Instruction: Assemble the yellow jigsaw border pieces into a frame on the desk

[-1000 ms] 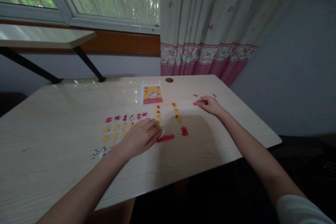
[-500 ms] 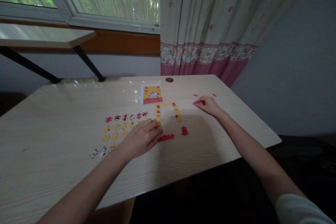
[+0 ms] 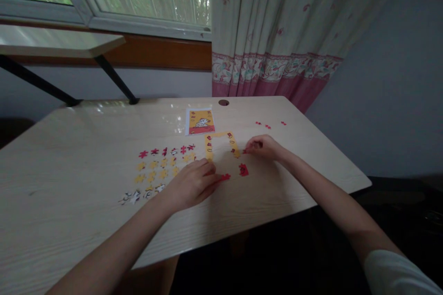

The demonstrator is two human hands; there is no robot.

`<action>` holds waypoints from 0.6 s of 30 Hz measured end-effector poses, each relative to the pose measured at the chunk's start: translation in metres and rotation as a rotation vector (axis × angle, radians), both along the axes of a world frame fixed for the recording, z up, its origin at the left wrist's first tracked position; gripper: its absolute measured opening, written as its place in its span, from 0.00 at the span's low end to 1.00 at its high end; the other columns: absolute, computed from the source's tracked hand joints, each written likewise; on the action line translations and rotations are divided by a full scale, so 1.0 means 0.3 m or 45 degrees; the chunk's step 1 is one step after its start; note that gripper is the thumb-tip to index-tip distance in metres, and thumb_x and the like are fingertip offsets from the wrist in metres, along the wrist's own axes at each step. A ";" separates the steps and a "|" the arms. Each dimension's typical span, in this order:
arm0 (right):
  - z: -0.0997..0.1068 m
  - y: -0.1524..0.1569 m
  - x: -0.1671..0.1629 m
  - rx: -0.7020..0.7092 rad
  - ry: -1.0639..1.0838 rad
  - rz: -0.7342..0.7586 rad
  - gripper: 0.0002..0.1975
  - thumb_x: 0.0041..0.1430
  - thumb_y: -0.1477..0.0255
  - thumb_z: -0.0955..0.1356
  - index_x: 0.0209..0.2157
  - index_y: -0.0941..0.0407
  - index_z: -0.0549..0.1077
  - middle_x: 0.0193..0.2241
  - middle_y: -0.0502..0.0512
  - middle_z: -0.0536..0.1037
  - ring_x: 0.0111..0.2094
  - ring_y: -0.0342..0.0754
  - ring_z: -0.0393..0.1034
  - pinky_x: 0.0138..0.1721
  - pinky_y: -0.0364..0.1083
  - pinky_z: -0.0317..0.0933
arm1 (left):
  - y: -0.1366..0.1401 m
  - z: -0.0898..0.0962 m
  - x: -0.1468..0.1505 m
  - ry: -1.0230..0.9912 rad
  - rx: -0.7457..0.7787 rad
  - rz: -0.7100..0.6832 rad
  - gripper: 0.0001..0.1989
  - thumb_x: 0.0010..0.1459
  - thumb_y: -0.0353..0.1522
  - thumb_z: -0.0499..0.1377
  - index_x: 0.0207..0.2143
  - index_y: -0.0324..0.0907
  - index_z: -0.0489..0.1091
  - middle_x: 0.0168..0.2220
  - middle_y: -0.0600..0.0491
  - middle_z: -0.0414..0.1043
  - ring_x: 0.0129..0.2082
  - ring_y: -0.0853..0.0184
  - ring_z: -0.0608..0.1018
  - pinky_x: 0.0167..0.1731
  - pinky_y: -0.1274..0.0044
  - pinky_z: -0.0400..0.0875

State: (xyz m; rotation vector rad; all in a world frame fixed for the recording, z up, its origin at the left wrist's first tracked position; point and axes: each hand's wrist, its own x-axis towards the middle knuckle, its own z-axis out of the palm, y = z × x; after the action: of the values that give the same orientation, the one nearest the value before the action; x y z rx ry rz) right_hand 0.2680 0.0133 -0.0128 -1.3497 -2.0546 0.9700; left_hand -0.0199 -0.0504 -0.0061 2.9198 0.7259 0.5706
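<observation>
My right hand (image 3: 265, 147) pinches a small red puzzle piece (image 3: 245, 151) just right of the yellow border's lower right end. That yellow puzzle border (image 3: 219, 135) is joined along its top and sides. At its lower left is my left hand (image 3: 195, 184), fingers together and bent down on a red puzzle strip (image 3: 225, 177), hiding the strip's left part. A red corner piece (image 3: 243, 169) lies separately to the right of the strip. Loose red, yellow and white puzzle pieces (image 3: 151, 176) are laid in rows left of the border, some behind my left hand.
A picture card (image 3: 200, 122) of a white animal on yellow and red lies behind the border. Several loose red pieces (image 3: 268, 126) are at the table's back right. A raised shelf (image 3: 58, 41) stands back left; the table (image 3: 294, 189) has a cable hole (image 3: 224, 103).
My right hand has come left and nearer with its red piece, uncovering another red piece at the back right. My left hand has shifted slightly right, covering more of the red strip.
</observation>
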 end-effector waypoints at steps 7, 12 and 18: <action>0.030 -0.099 -0.094 -0.216 0.016 0.328 0.12 0.49 0.64 0.71 0.30 0.59 0.76 0.20 0.48 0.70 0.22 0.38 0.58 0.23 0.39 0.50 | 0.002 0.000 0.000 0.063 0.016 -0.004 0.12 0.63 0.32 0.51 0.37 0.42 0.74 0.31 0.49 0.68 0.33 0.63 0.68 0.31 0.73 0.66; 0.037 -0.116 -0.104 -0.144 -0.094 0.376 0.10 0.49 0.65 0.71 0.29 0.59 0.76 0.20 0.47 0.69 0.22 0.38 0.60 0.23 0.39 0.51 | 0.000 -0.001 0.002 0.046 0.029 0.009 0.11 0.61 0.30 0.51 0.37 0.41 0.74 0.32 0.48 0.69 0.34 0.62 0.69 0.31 0.72 0.67; 0.057 -0.112 -0.090 -0.001 -0.189 0.420 0.14 0.50 0.60 0.71 0.30 0.58 0.76 0.23 0.49 0.71 0.25 0.40 0.61 0.27 0.40 0.53 | -0.018 -0.007 0.036 0.001 0.022 -0.019 0.12 0.60 0.29 0.51 0.42 0.40 0.72 0.35 0.47 0.70 0.35 0.62 0.69 0.33 0.71 0.69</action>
State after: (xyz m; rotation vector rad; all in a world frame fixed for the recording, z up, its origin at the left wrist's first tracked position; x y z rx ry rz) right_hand 0.2409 -0.0202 0.0043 -1.1322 -2.4436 1.0302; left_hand -0.0090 -0.0558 -0.0082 2.9390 0.7020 0.5769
